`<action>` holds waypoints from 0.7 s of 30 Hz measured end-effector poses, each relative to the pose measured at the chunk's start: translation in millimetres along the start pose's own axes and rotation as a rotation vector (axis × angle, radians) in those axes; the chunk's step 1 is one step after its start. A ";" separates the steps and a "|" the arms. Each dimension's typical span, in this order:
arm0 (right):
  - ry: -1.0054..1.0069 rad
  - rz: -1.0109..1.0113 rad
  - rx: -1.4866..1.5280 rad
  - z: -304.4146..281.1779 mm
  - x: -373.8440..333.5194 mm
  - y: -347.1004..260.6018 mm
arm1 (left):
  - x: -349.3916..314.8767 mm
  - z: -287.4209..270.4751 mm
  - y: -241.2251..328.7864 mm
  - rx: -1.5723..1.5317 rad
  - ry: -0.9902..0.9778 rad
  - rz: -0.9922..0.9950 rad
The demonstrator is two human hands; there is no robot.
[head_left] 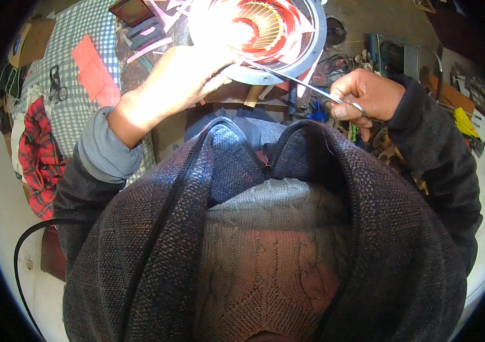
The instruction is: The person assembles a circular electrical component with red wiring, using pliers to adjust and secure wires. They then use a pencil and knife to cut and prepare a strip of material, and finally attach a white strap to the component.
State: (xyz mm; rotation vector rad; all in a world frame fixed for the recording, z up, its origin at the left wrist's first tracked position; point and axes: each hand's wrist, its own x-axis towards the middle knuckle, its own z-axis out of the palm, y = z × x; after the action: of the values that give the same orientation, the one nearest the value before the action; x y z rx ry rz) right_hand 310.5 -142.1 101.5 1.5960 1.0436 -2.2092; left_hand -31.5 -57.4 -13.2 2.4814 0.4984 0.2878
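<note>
A motor stator (pixel 309 60) with a grey metal rim stands at the top centre. Red-coated copper windings (pixel 279 43) ring its yellowish slotted core, and strong glare washes out its left side. My right hand (pixel 365 97) is closed around the handles of long metal scissors (pixel 310 87). Their blades point left across the stator's near rim, with the tips close to my left hand (pixel 191 71). That hand is at the near left of the rim, its fingers curled and pressed together. Glare hides what they pinch. Pink insulation strips (pixel 150 49) lie beside the stator.
On the left a checkered cloth (pixel 77 74) carries a coral paper sheet (pixel 93 71) and small black-handled scissors (pixel 57 85). A red plaid cloth (pixel 40 159) lies nearer. To the right are tangled wires (pixel 336 67), a metal frame (pixel 396 54) and a yellow piece (pixel 465 122).
</note>
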 end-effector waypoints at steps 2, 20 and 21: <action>0.000 -0.011 0.099 4.3 4.8 -0.9 | 1.2 -0.4 -0.6 -0.008 0.005 0.006; 0.066 -0.064 0.042 34.4 45.5 -18.8 | 6.4 -10.2 7.4 -0.202 -0.036 -0.112; 0.017 -0.065 0.094 33.6 42.7 -18.0 | 5.9 -10.1 9.1 -0.237 0.000 -0.105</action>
State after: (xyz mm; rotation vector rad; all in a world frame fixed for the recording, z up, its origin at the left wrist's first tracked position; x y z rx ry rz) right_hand 259.3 -141.8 76.0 1.6446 1.0248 -2.3234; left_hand -26.7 -56.9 0.8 2.2177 0.5588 0.2877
